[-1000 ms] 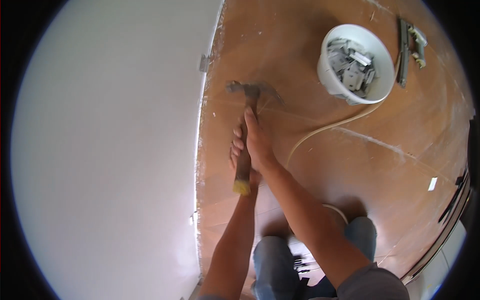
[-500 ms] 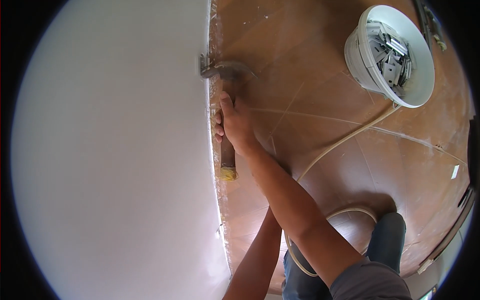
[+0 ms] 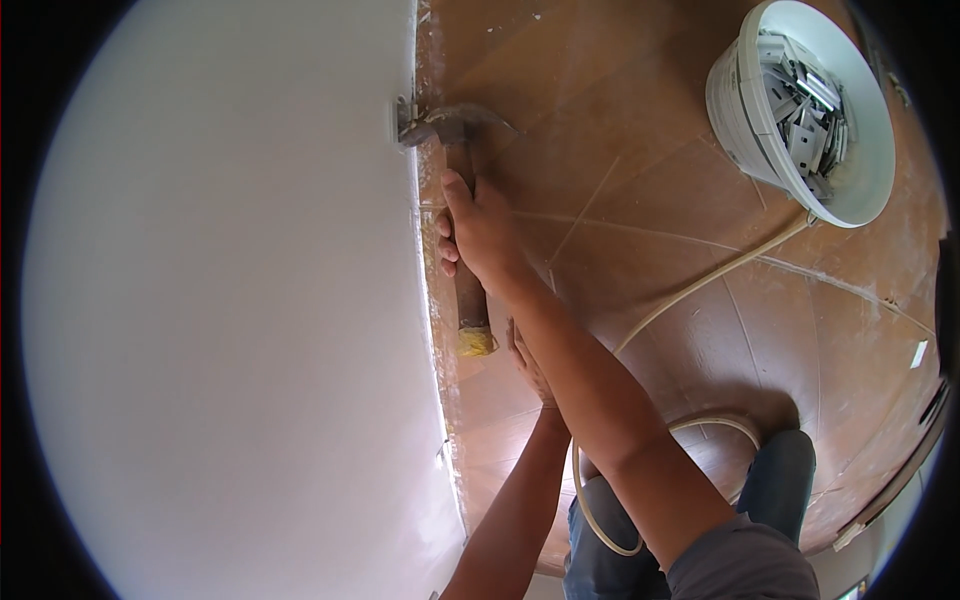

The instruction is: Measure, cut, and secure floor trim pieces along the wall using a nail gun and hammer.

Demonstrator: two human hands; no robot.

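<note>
My right hand (image 3: pixel 482 232) is wrapped around the brown handle of a claw hammer (image 3: pixel 472 300), whose butt end is yellow. The hammer head lies at the foot of the white wall, against a small grey metal piece (image 3: pixel 403 120); whether they touch I cannot tell. Beneath my right forearm, close to the handle's end, my left hand (image 3: pixel 532 368) shows only in part. Its visible fingers are stretched out, apart from the hammer, and nothing shows in them.
The white wall (image 3: pixel 230 300) fills the left side, meeting the brown tiled floor (image 3: pixel 590 260) along a rough, whitish edge. A white bucket (image 3: pixel 735 120) holding several metal brackets (image 3: pixel 805 130) stands at the far right. A beige hose (image 3: pixel 690 287) curls from the bucket toward my knees.
My left hand has come into sight from under my right forearm. The hammer's butt end has swung slightly right, with its head still by the wall. The bucket appears farther right as the view shifted.
</note>
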